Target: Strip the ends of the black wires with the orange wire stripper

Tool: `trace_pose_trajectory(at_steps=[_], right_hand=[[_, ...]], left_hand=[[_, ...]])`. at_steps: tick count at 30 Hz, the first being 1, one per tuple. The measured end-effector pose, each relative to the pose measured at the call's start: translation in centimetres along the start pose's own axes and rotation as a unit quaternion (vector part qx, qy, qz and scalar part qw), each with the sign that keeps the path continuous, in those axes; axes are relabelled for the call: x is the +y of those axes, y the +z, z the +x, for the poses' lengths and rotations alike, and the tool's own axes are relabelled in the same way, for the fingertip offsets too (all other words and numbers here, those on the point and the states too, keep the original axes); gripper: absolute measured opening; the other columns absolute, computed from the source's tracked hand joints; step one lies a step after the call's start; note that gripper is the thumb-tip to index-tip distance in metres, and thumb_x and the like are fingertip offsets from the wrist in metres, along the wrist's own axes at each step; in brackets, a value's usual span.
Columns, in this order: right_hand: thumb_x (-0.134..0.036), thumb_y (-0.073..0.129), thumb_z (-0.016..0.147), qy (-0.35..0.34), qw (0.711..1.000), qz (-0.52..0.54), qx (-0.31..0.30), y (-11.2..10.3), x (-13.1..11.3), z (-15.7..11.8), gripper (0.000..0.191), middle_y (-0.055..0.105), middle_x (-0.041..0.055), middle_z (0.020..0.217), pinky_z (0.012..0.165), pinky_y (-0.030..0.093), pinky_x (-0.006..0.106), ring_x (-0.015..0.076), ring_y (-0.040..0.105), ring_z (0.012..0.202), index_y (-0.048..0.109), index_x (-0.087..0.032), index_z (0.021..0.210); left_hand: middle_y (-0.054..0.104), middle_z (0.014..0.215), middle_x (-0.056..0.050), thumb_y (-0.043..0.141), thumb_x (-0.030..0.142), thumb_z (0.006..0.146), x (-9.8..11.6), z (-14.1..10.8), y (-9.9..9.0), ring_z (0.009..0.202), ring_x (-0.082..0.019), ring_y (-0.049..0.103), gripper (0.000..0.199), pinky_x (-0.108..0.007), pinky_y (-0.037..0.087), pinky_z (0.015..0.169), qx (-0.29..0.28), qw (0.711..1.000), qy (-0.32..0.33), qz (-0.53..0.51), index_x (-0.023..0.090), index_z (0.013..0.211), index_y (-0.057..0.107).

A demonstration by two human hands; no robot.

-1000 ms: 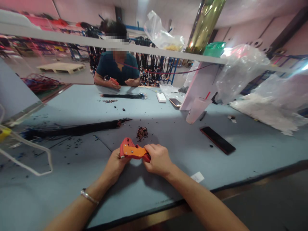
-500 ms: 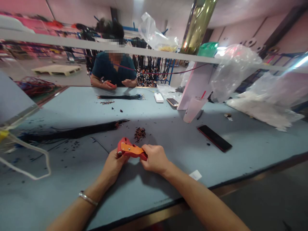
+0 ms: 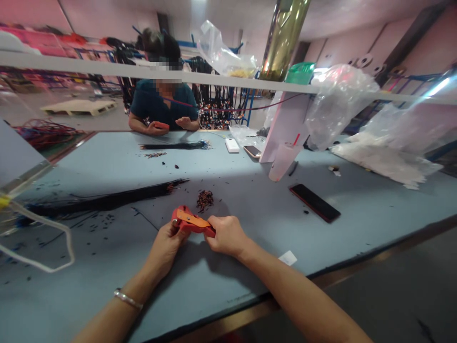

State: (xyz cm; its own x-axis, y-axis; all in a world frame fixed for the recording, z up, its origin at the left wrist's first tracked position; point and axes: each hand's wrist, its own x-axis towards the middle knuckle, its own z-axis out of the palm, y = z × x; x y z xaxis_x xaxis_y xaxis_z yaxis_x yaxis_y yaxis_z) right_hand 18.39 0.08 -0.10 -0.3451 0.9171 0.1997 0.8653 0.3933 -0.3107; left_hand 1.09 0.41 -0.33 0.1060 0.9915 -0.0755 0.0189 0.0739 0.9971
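A red wire stripper with an orange handle plate is held up over the table. My right hand is closed around its handles. At the tool's head, my left hand has its thumb and fingers pinched together, touching the jaws. A thin black wire runs up to the left hand from the far left side. What sits inside the jaws is hidden. Just beyond the tool lies a small heap of dark and copper-coloured offcuts. To the left stretches a bundle of black wires.
A phone and a white tag lie to the right. Behind them stand a plastic cup and a shelf post. Across the table sits a co-worker holding a red tool. A white cord loop hangs at left.
The whole view has shifted slightly. Both hands keep the same hold on the wire stripper, which has barely moved. The co-worker's hand with the red tool has shifted a little.
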Motion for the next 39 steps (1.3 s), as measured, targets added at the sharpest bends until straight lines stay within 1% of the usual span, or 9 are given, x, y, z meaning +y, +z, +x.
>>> trace_pose_trajectory(at_steps=[6, 10, 12, 16, 18, 22, 26, 32, 39], right_hand=[[-0.027, 0.059, 0.076, 0.061, 0.995, 0.071, 0.028, -0.7, 0.4, 0.2, 0.009, 0.064, 0.0023, 0.065, 0.058, 0.034, 0.026, 0.0184, 0.059, 0.061, 0.061, -0.019, 0.075], [-0.029, 0.060, 0.073, 0.110, 0.945, 0.304, 0.054, -1.9, 1.1, 0.0, 0.013, 0.060, 0.0000, 0.065, 0.061, 0.038, 0.026, 0.0160, 0.054, 0.061, 0.062, -0.018, 0.079], [-0.031, 0.062, 0.070, 0.111, 0.865, 0.490, 0.007, -2.2, 1.5, -0.3, 0.021, 0.061, 0.0013, 0.073, 0.064, 0.043, 0.027, 0.0166, 0.057, 0.067, 0.062, -0.016, 0.085], [-0.029, 0.059, 0.070, 0.135, 0.635, 0.752, -0.119, -1.8, 1.9, -1.0, 0.027, 0.065, 0.0056, 0.080, 0.069, 0.050, 0.033, 0.0186, 0.062, 0.070, 0.061, -0.014, 0.092], [-0.024, 0.055, 0.070, 0.161, 0.580, 0.786, -0.144, -1.3, 2.1, -1.2, 0.026, 0.065, 0.0065, 0.080, 0.071, 0.050, 0.033, 0.0180, 0.064, 0.068, 0.061, -0.013, 0.092], [-0.018, 0.049, 0.068, 0.180, 0.537, 0.810, -0.154, -1.0, 2.3, -1.2, 0.031, 0.066, 0.0081, 0.083, 0.073, 0.050, 0.033, 0.0180, 0.065, 0.070, 0.061, -0.011, 0.096], [-0.017, 0.049, 0.067, 0.149, 0.518, 0.835, -0.110, -1.4, 2.4, -1.1, 0.035, 0.065, 0.0071, 0.085, 0.075, 0.051, 0.034, 0.0190, 0.065, 0.074, 0.062, -0.012, 0.099], [-0.019, 0.045, 0.074, 0.292, 0.426, 0.849, -0.108, -1.5, 2.8, -0.7, 0.025, 0.066, 0.0113, 0.081, 0.074, 0.052, 0.035, 0.0204, 0.065, 0.074, 0.062, -0.009, 0.089], [-0.019, 0.045, 0.079, 0.285, 0.414, 0.861, -0.075, -1.0, 3.0, -0.6, 0.024, 0.068, 0.0115, 0.081, 0.077, 0.053, 0.038, 0.0217, 0.067, 0.074, 0.063, -0.009, 0.091]], left_hand=[[0.034, 0.054, 0.008, 0.066, 0.059, 0.071, 0.7, -0.4, 0.1, 0.050, -0.008, 0.024, 0.045, -0.020, 0.020, 0.045, 0.001, 0.999, 0.020, 0.043, 0.015, 0.075, 0.058], [0.046, 0.057, 0.004, 0.061, 0.047, 0.078, 1.1, -0.6, -0.3, 0.053, -0.010, 0.036, 0.032, -0.020, 0.030, 0.049, 0.035, 0.990, 0.051, 0.127, 0.016, 0.074, 0.062], [0.054, 0.062, 0.002, 0.060, 0.045, 0.078, 1.2, -0.5, -0.5, 0.058, -0.012, 0.045, 0.029, -0.021, 0.036, 0.054, 0.052, 0.982, 0.076, 0.168, 0.016, 0.074, 0.064], [0.061, 0.066, 0.000, 0.058, 0.046, 0.077, 1.3, -0.3, -0.7, 0.063, -0.016, 0.052, 0.029, -0.023, 0.041, 0.060, 0.073, 0.965, 0.100, 0.231, 0.018, 0.074, 0.065], [0.062, 0.066, 0.000, 0.057, 0.046, 0.078, 1.3, -0.2, -0.8, 0.063, -0.016, 0.053, 0.029, -0.024, 0.041, 0.060, 0.075, 0.962, 0.103, 0.241, 0.018, 0.074, 0.066], [0.063, 0.065, 0.000, 0.058, 0.045, 0.076, 1.2, -0.1, -0.8, 0.062, -0.016, 0.054, 0.028, -0.024, 0.041, 0.060, 0.073, 0.964, 0.103, 0.234, 0.018, 0.073, 0.066], [0.063, 0.066, 0.000, 0.058, 0.044, 0.077, 1.2, -0.1, -1.0, 0.063, -0.016, 0.054, 0.027, -0.024, 0.041, 0.061, 0.080, 0.963, 0.104, 0.237, 0.018, 0.074, 0.066], [0.062, 0.065, 0.001, 0.059, 0.041, 0.077, 1.3, 0.0, -1.5, 0.061, -0.015, 0.053, 0.024, -0.023, 0.041, 0.060, 0.112, 0.959, 0.105, 0.237, 0.018, 0.075, 0.067], [0.063, 0.066, 0.001, 0.057, 0.042, 0.080, 0.6, 0.1, -1.6, 0.063, -0.015, 0.055, 0.026, -0.023, 0.042, 0.061, 0.101, 0.956, 0.102, 0.256, 0.018, 0.076, 0.066]])
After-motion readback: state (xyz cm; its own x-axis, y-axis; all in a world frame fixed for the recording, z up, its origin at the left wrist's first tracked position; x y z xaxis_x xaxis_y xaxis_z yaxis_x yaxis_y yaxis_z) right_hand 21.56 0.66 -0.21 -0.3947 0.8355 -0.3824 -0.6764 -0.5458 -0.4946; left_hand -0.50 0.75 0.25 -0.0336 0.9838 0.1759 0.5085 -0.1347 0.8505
